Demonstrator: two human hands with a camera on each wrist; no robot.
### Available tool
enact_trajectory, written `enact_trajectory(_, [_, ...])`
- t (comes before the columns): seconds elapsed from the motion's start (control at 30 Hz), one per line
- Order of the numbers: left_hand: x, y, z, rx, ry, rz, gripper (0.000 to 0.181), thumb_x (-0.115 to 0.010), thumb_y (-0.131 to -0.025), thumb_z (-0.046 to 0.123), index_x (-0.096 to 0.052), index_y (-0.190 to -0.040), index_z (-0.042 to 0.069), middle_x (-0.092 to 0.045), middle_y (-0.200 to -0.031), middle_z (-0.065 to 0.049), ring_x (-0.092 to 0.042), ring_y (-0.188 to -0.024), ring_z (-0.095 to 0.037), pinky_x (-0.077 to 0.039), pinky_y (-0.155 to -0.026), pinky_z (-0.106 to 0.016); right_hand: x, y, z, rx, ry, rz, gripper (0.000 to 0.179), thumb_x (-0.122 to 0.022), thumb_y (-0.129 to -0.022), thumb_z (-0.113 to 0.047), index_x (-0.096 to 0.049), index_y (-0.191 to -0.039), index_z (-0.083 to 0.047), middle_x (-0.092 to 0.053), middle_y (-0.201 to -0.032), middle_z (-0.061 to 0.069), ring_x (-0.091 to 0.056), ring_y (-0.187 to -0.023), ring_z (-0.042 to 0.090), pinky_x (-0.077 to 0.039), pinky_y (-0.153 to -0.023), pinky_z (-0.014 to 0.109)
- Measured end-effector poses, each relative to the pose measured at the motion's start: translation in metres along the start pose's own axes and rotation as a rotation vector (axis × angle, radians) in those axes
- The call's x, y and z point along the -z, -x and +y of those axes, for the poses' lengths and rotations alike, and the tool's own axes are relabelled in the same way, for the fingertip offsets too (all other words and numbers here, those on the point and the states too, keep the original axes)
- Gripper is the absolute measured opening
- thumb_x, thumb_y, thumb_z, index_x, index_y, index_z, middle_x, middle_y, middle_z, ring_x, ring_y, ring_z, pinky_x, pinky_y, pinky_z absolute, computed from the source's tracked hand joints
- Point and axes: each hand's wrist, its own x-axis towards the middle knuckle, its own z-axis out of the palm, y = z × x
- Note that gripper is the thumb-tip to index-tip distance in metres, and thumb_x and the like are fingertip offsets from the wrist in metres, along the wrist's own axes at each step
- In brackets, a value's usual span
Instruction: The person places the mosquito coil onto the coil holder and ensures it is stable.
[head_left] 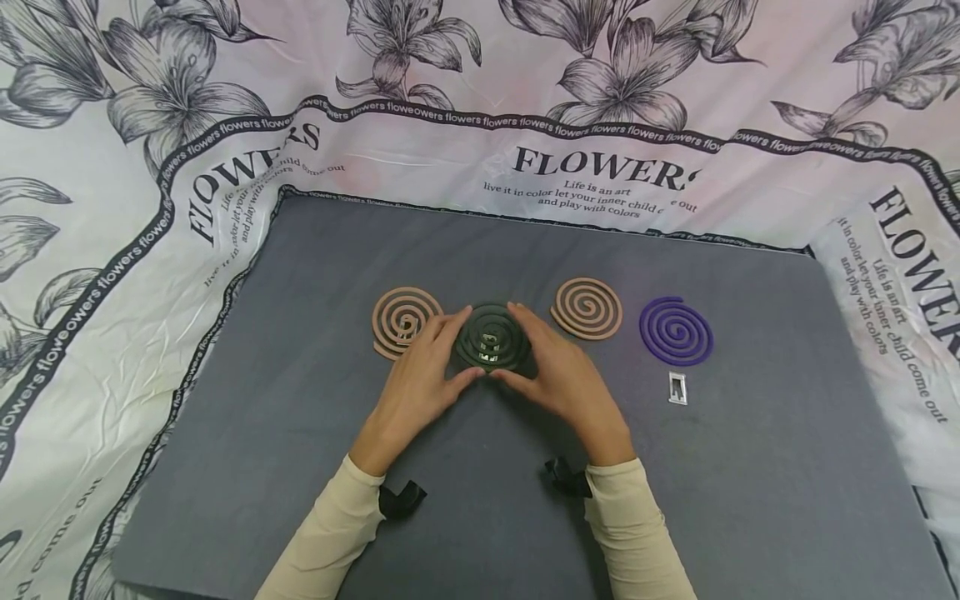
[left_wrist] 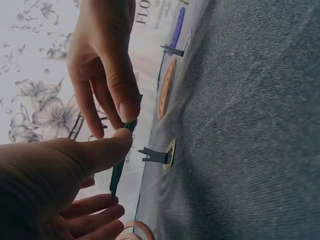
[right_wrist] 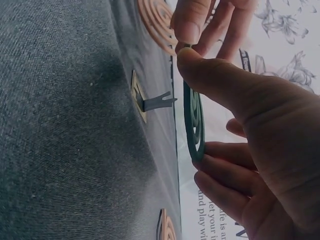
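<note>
Both hands hold a green mosquito coil (head_left: 492,321) level above the table, pinching its opposite edges between thumbs and fingers. My left hand (head_left: 420,371) grips its left side and my right hand (head_left: 573,379) its right side; the thumbs come close together at the near edge. Below the coil, apart from it, a small metal coil stand (right_wrist: 156,102) stands upright with a forked tip. In the head view this stand shows through the coil's gaps. From the wrist views the green coil (left_wrist: 117,172) appears nearly edge-on.
To the left is a tan coil (head_left: 384,321) with a metal stand (head_left: 407,327) showing at its middle. Another tan coil (head_left: 587,308) and a purple coil (head_left: 676,332) lie to the right. A metal stand (head_left: 678,388) sits before the purple one. Flower-printed cloth (head_left: 420,158) borders the grey table.
</note>
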Motion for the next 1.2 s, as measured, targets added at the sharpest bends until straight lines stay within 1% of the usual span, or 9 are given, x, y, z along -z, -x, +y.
enact_trajectory(0.27, [-0.006, 0.004, -0.003, 0.036, -0.02, -0.014, 0.087, -0.088, -0.09, 0.033, -0.045, -0.162, 0.011, -0.057, -0.145, -0.014, -0.062, -0.127, -0.032, -0.056, -0.1, -0.051, -0.004, 0.001, 0.002, -0.028, -0.015, -0.055, 0.097, -0.09, -0.087, -0.04, -0.039, -0.164, -0.011, -0.047, -0.163, 0.013, -0.056, -0.141, 0.036, -0.047, -0.114, 0.054])
enact_trajectory(0.57, [-0.01, 0.006, -0.006, 0.046, -0.033, -0.029, 0.087, -0.086, -0.091, 0.036, -0.043, -0.163, 0.012, -0.055, -0.147, -0.013, -0.061, -0.129, -0.032, -0.056, -0.1, -0.051, -0.008, 0.001, 0.006, -0.03, -0.021, -0.068, 0.096, -0.09, -0.088, -0.038, -0.039, -0.164, -0.011, -0.047, -0.163, 0.014, -0.056, -0.14, 0.036, -0.047, -0.114, 0.054])
enact_trajectory(0.83, [-0.011, 0.005, -0.005, 0.059, -0.027, -0.04, 0.086, -0.085, -0.092, 0.037, -0.042, -0.163, 0.012, -0.055, -0.148, -0.013, -0.062, -0.128, -0.031, -0.056, -0.101, -0.051, -0.007, 0.001, 0.006, -0.049, -0.021, -0.088, 0.094, -0.089, -0.088, -0.038, -0.039, -0.164, -0.012, -0.046, -0.164, 0.015, -0.054, -0.143, 0.036, -0.046, -0.115, 0.055])
enact_trajectory(1.03, [-0.012, 0.006, -0.005, 0.083, -0.053, -0.05, 0.088, -0.086, -0.091, 0.038, -0.042, -0.163, 0.011, -0.055, -0.146, -0.014, -0.064, -0.125, -0.032, -0.058, -0.097, -0.051, -0.009, 0.0, 0.007, -0.045, -0.023, -0.111, 0.095, -0.088, -0.089, -0.037, -0.038, -0.165, -0.012, -0.044, -0.165, 0.015, -0.052, -0.144, 0.035, -0.045, -0.116, 0.055])
enact_trajectory(1.2, [-0.011, 0.007, -0.004, 0.092, -0.079, -0.042, 0.09, -0.086, -0.091, 0.04, -0.042, -0.163, 0.01, -0.056, -0.145, -0.014, -0.065, -0.122, -0.033, -0.059, -0.092, -0.052, -0.009, -0.002, 0.008, -0.027, -0.034, -0.121, 0.094, -0.089, -0.089, -0.035, -0.038, -0.165, -0.011, -0.042, -0.166, 0.014, -0.049, -0.147, 0.033, -0.043, -0.118, 0.053])
